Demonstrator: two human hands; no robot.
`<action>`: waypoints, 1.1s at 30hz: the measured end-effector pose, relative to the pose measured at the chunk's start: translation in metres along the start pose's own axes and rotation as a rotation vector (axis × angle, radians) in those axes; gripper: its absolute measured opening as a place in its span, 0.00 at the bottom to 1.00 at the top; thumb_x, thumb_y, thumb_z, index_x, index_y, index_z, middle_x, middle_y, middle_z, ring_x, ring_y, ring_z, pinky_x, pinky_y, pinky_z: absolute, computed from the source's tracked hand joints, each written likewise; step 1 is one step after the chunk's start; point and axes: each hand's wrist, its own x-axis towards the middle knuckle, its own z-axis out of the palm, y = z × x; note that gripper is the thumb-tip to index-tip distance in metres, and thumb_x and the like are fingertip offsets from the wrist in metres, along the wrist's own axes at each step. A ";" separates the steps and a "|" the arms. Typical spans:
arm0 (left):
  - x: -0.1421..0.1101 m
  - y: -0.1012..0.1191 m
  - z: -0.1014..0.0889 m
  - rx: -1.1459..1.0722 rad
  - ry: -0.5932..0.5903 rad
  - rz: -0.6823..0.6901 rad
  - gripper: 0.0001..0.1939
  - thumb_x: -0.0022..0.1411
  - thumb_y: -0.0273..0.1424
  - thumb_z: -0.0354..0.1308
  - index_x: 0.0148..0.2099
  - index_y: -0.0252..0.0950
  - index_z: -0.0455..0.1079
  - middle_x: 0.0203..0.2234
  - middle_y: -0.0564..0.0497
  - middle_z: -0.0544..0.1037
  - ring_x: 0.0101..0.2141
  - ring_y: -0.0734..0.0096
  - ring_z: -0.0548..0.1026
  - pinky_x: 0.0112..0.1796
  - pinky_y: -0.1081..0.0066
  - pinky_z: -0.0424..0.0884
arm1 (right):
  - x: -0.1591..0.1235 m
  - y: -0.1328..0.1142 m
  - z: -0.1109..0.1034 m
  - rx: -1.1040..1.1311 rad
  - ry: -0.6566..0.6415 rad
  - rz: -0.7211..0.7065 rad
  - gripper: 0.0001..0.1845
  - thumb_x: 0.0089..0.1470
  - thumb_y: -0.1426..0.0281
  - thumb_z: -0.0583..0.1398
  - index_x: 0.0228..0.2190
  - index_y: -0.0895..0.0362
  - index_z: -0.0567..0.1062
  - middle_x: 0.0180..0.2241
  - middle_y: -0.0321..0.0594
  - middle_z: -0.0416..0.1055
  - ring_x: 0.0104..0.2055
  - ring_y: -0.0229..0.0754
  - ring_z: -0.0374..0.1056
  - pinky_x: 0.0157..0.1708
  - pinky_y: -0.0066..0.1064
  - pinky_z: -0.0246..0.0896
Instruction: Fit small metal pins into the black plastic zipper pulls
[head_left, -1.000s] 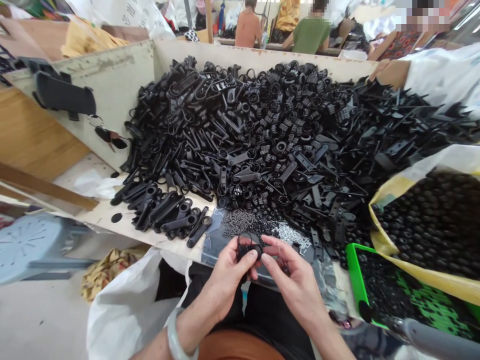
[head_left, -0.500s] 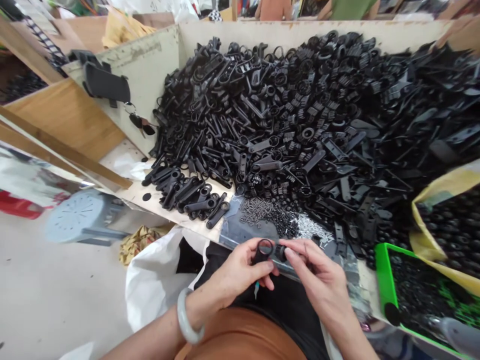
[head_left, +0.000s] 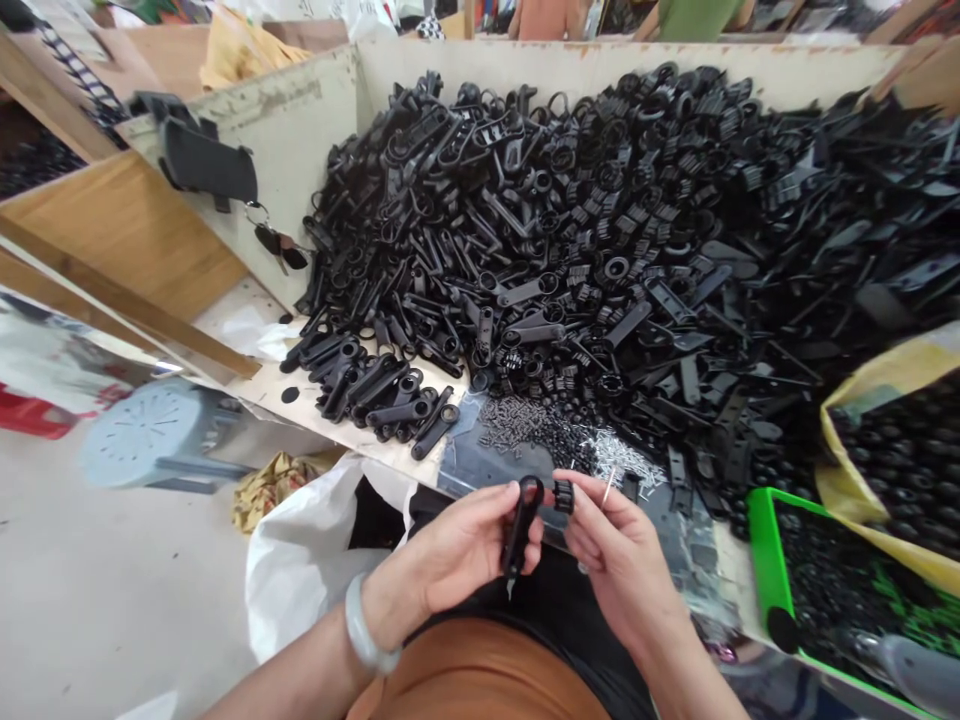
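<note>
My left hand (head_left: 461,550) is closed around a black plastic handle (head_left: 518,530) with a ring at its upper end. The handle stands nearly upright, with a small pale tip showing at its bottom. Close beside it, my right hand (head_left: 626,550) pinches a short ribbed black collar (head_left: 563,496) between thumb and fingertips. A thin pale stick or pin (head_left: 608,487) juts up from the right fingers. Just beyond the hands lie heaps of small silver pins (head_left: 622,457) and small grey-brown parts (head_left: 514,422) on a grey sheet (head_left: 480,460).
A large pile of black plastic parts (head_left: 525,220) fills the pale bin. Several handles (head_left: 375,390) lie in rows at left. A green tray (head_left: 765,550) and a yellow-edged bag (head_left: 836,440) stand at right. A light-blue stool (head_left: 142,430) is on the floor.
The handle in my left hand has turned more upright, its length now showing. My right hand has shifted slightly, so the collar shows more clearly and the pale pin is visible.
</note>
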 end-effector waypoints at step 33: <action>0.006 -0.025 0.019 0.638 0.206 0.315 0.18 0.67 0.41 0.60 0.54 0.37 0.69 0.32 0.55 0.71 0.23 0.79 0.63 0.26 0.74 0.61 | -0.015 0.013 -0.001 -0.730 0.112 -0.647 0.08 0.63 0.63 0.63 0.37 0.52 0.83 0.32 0.39 0.77 0.33 0.42 0.72 0.32 0.31 0.66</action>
